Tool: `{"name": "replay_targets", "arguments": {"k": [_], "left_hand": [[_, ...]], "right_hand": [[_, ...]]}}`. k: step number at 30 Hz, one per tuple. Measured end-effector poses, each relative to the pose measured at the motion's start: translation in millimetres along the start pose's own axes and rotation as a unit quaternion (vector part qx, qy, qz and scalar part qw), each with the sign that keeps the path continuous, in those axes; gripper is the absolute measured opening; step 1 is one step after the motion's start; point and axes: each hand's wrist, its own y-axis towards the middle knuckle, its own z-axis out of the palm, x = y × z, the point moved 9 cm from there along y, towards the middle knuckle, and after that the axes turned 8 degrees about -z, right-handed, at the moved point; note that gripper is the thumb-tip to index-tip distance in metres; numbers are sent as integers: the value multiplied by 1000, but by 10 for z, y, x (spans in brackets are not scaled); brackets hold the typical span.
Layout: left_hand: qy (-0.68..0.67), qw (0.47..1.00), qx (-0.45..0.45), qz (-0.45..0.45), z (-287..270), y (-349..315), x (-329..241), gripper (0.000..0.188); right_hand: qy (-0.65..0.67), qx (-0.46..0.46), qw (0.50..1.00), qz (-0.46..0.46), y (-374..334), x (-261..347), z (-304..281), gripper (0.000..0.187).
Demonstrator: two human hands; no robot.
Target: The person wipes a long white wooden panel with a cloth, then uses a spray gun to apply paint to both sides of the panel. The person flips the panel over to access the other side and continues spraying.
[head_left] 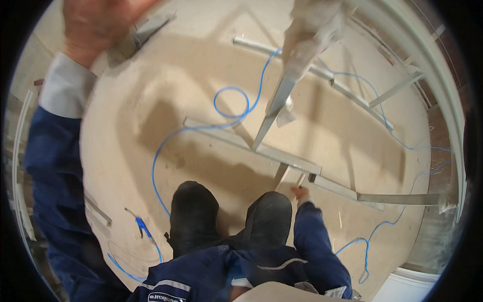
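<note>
My left hand (95, 30) is raised at the upper left, its thumb side stretched out. The upper edge of the head view cuts off its other fingers, and I see nothing held in it. Low down in front of me, my right hand (300, 192) is closed on a thin pale stick (302, 178), small and partly hidden by the fingers. Just beyond that hand runs a grey metal bar (241, 142), part of a stand's base. From it a metal post (274, 108) rises toward me, its upper part wrapped in crumpled, whitish plastic (312, 40).
A blue hose (160, 151) curls across the pale floor (201, 65) and loops near the post. A blue air blow gun (142, 226) lies at the lower left. Another metal bar (347, 94) lies farther off, and a curved white frame (443, 70) borders the right side.
</note>
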Motion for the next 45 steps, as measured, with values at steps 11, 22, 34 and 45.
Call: {"name": "replay_targets", "arguments": {"k": [11, 22, 34, 45], "left_hand": [[-152, 977, -12, -152, 154, 381, -64, 72], [-153, 973, 81, -155, 399, 500, 56, 83], [-150, 935, 319, -51, 651, 883, 72, 61], [-158, 940, 303, -16, 649, 967, 89, 63]], "right_hand": [[312, -126, 938, 78, -2584, -811, -299, 44], [629, -166, 756, -68, -3013, -233, -677, 43], [117, -442, 745, -486, -4469, 2886, -2929, 54], [-155, -596, 394, -682, -6067, 4102, -3475, 66]]}}
